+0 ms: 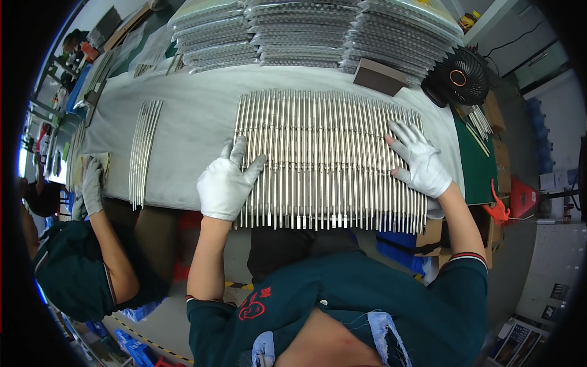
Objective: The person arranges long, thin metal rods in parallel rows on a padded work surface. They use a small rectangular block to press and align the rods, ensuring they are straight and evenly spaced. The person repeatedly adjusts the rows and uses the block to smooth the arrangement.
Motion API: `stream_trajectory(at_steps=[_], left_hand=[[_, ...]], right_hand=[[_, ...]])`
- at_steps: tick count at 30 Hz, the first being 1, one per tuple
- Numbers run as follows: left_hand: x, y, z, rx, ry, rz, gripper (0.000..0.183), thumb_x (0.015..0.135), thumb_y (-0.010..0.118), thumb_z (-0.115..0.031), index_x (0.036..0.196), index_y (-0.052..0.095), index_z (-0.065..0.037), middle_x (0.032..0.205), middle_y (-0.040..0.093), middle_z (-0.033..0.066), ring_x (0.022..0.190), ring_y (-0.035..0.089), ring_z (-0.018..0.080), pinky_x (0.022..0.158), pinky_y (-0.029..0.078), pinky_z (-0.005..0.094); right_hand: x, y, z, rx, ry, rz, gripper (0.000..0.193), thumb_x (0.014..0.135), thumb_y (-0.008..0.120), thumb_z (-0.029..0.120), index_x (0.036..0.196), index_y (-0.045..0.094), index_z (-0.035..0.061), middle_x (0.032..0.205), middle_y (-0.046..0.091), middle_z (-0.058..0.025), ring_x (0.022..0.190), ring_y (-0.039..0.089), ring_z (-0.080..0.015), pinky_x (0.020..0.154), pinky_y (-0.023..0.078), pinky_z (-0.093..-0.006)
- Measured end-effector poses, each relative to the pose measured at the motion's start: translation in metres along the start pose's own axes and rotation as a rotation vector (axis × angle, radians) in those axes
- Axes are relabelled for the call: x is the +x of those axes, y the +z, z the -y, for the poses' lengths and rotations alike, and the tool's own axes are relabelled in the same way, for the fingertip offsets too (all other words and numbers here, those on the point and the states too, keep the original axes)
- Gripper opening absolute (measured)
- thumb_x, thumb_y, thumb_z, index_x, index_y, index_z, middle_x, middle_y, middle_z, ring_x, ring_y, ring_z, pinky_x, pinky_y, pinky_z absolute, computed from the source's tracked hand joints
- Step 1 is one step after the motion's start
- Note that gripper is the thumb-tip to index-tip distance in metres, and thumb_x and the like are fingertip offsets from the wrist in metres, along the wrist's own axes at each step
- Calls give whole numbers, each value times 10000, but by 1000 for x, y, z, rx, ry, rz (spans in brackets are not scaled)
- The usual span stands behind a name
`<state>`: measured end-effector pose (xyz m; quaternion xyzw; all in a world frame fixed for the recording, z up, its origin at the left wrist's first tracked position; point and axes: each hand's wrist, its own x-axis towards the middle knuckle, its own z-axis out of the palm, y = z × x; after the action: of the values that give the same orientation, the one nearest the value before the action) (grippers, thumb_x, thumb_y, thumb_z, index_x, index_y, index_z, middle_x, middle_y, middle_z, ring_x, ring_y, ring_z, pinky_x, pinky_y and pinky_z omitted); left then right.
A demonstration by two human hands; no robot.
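Observation:
A wide row of thin silver metal rods (pixel 330 147) lies side by side on the cloth-covered table in front of me, their near ends reaching over its front edge. My left hand (pixel 226 183), in a white glove with grey fingers, rests at the row's left edge, thumb and fingers apart. At the right edge lies my right hand (pixel 422 160), gloved alike, its fingers spread over the outermost rods; two of its fingertips look bare. Neither hand is closed around a rod. A smaller group of rods (pixel 145 153) sits apart, farther left on the cloth.
Stacks of rods in clear plastic (pixel 299 37) line the table's back. A dark box (pixel 379 76) and a black fan (pixel 458 76) stand at the back right. On the left, a co-worker's gloved hand (pixel 92 183) touches a small cloth. A red-orange tool (pixel 498 205) is beside the table's right edge.

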<state>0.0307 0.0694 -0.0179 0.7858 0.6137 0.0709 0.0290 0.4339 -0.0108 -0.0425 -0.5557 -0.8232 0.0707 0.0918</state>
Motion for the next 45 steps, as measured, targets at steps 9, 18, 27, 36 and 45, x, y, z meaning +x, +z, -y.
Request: stream_trajectory(at_steps=[9, 18, 27, 36, 45], left_hand=[[-1, 7, 3, -48, 5, -79, 630, 936, 590, -584, 1367, 630, -127, 1386, 618, 149, 1051, 692, 373, 878, 559, 467], [0, 8, 4, -36, 11, -62, 622, 952, 572, -583, 1378, 611, -132, 1395, 615, 129, 1072, 683, 378, 897, 552, 474], [-2, 5, 0, -64, -37, -30, 615, 966, 572, -561, 1388, 603, -116, 1396, 616, 107, 1165, 643, 356, 961, 518, 431], [-2, 4, 2, -49, -23, -33, 594, 982, 552, -557, 1396, 603, -135, 1397, 614, 117, 1157, 646, 360, 955, 523, 432], [-1, 3, -2, -52, -13, -45, 570, 978, 585, -521, 1373, 614, -112, 1386, 621, 118, 1146, 654, 352, 951, 523, 417]], right_hand=[[-23, -7, 95, 50, -143, 209, 1054, 749, 676, 724, 1454, 446, -25, 1554, 375, -279, 1477, 316, -436, 1233, 188, -558], [-31, 5, 104, 134, -84, 110, 1023, 748, 823, 454, 1537, 315, 46, 1575, 343, -269, 1475, 320, -442, 1224, 243, -550], [-83, -7, 91, 44, 33, 83, 1039, 602, 845, 603, 1416, 481, 70, 1548, 404, -217, 1449, 372, -385, 1210, 219, -589], [-98, 11, 58, -7, -23, 6, 953, 668, 728, 680, 1420, 484, 149, 1538, 433, -191, 1431, 397, -392, 1191, 287, -578], [-90, -2, 62, 38, -38, 44, 944, 675, 706, 709, 1464, 472, 246, 1552, 423, -175, 1433, 394, -388, 1177, 318, -570]])
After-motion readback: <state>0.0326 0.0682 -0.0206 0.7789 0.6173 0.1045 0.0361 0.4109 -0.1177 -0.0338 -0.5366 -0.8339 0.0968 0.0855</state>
